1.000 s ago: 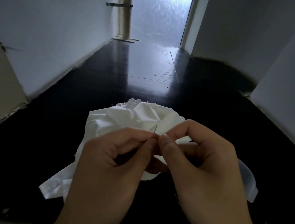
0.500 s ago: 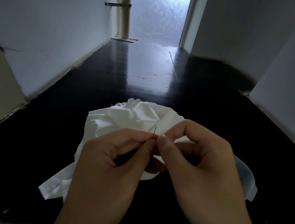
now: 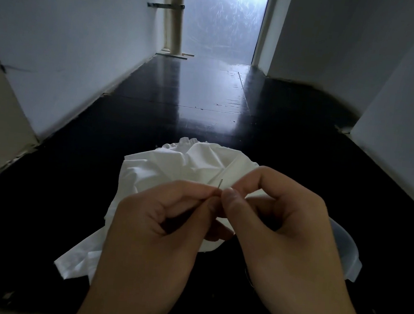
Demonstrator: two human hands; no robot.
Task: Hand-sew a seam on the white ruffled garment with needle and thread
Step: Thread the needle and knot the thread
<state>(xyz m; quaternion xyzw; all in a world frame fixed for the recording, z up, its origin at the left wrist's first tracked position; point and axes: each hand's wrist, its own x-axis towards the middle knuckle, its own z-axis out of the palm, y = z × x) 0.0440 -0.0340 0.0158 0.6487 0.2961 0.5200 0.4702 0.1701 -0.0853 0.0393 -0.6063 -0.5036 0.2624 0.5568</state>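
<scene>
The white ruffled garment [image 3: 175, 166] lies bunched over the dark floor in the lower middle, its frilled edge at the far side. A thin needle [image 3: 220, 184] stands up between my two hands, its tip in front of the fabric. My left hand [image 3: 153, 227] pinches the needle's lower part between thumb and forefinger. My right hand [image 3: 277, 226] has its fingers curled, its thumb tip right beside the needle and its forefinger on a fold of the garment. The thread is too fine to make out.
A glossy black floor [image 3: 205, 102] runs down a narrow corridor to a bright frosted door [image 3: 221, 19]. White walls [image 3: 73, 47] close in on both sides. A pale post [image 3: 173, 18] stands at the far left by the door.
Hardly anything has changed: both hands stay together at the needle, shifting very slightly. The garment keeps its place.
</scene>
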